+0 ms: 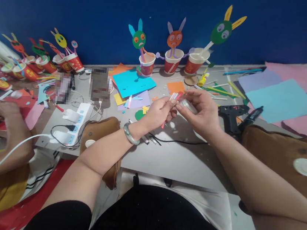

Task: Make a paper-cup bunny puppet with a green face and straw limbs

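My left hand (161,112), with a bangle (131,133) on its wrist, is closed around a few thin red and white sticks (174,96) above the middle of the table. Close against it on the right, my right hand (201,108) has its fingers curled around a whitish, see-through item (189,106) that is too blurred to name. Behind the hands lie an orange paper piece (175,87) and a blue sheet (133,84). A black glue gun (231,115) rests just right of my right hand.
Paper cups with rabbit-like paper figures (171,63) line the blue wall. A white power strip (78,124) with cables sits left of my left arm. Brown bags (282,157) lie at the right and centre left. Another person's hands (7,112) work at far left. Coloured sheets (284,99) spread at right.
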The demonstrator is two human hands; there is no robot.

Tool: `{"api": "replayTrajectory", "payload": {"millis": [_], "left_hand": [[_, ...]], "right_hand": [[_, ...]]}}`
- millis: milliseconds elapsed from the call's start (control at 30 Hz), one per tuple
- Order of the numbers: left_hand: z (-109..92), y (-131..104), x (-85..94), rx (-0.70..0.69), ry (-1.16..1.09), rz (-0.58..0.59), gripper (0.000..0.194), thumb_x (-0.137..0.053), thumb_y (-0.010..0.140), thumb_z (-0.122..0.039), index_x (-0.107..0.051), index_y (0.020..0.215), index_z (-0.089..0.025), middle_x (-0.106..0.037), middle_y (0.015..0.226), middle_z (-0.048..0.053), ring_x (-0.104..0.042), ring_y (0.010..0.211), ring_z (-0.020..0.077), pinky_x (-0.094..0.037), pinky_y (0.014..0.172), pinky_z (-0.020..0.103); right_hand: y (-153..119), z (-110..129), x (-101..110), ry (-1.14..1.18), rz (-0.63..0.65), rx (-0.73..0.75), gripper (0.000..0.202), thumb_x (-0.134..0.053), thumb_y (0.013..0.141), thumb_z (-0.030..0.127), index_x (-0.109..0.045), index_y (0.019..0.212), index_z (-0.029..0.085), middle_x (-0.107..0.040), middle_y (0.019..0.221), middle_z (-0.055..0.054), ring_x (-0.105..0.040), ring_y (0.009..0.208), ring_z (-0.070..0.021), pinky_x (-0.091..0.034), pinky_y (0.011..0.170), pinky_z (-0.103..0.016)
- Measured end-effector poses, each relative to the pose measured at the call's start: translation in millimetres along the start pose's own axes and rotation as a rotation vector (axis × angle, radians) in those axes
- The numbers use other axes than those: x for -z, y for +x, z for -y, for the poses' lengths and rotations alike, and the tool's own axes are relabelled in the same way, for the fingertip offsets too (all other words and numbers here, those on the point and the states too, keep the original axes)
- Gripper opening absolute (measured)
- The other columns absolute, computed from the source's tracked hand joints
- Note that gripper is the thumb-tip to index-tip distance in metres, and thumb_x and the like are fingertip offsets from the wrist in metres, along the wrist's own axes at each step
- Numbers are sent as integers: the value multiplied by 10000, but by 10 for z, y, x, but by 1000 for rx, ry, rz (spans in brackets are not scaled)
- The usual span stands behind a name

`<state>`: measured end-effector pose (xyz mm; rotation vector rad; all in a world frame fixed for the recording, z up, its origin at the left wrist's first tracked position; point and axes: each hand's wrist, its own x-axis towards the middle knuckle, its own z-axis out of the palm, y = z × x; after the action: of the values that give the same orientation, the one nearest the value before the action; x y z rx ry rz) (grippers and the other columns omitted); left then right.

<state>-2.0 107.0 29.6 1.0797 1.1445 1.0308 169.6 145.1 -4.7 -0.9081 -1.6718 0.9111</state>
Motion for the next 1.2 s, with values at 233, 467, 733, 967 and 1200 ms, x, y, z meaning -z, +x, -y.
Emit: {"api": "replayTrajectory", "payload": {"millis": [233, 467, 733, 967, 1200], "left_hand": [[53, 29, 21, -37, 20, 10, 303, -515, 1175, -274, -549, 882, -204, -570, 642, -89, -534, 492, 37, -409, 509, 190], [124, 65, 27, -38, 7, 36, 293, -519, 1179, -312, -538, 906, -206, -604, 648, -81, -551, 485, 40, -400, 485, 184], [124, 74, 31, -64, 13, 24, 288, -516, 1177, -246, -538, 893, -206, -586, 622, -85, -543, 481, 45, -420, 481, 184], [96, 54, 39, -135, 68, -13, 326, -542, 1166, -254, -495, 846, -214, -590, 656, -79, -536, 479, 39, -414, 470, 178], [116, 120, 71, -111, 91, -68, 238, -500, 1176, -276, -543, 951, -213, -599, 681, -88, -545, 494, 46, -433, 490, 178]], "right_hand": [[-1, 63, -6, -36, 15, 45, 399, -903, 861, 494, -788, 1168, 267, -832, 1172, -68, -797, 1094, -286, -652, 1023, -442], [13, 19, 12, 12, 30, 96, 311, -891, 897, 474, -857, 1145, 290, -857, 1168, -44, -813, 1102, -299, -672, 1043, -467], [18, -45, 8, 47, 68, 74, 294, -885, 914, 471, -841, 1135, 282, -855, 1179, -55, -818, 1134, -306, -674, 1069, -481], [-9, -187, -44, 8, -69, 115, 450, -986, 795, 429, -695, 1096, 263, -810, 1035, -49, -808, 946, -252, -697, 872, -400], [8, -84, -27, -117, -69, 274, 335, -887, 849, 328, -556, 846, 276, -830, 994, -56, -817, 947, -264, -673, 871, -426]]}}
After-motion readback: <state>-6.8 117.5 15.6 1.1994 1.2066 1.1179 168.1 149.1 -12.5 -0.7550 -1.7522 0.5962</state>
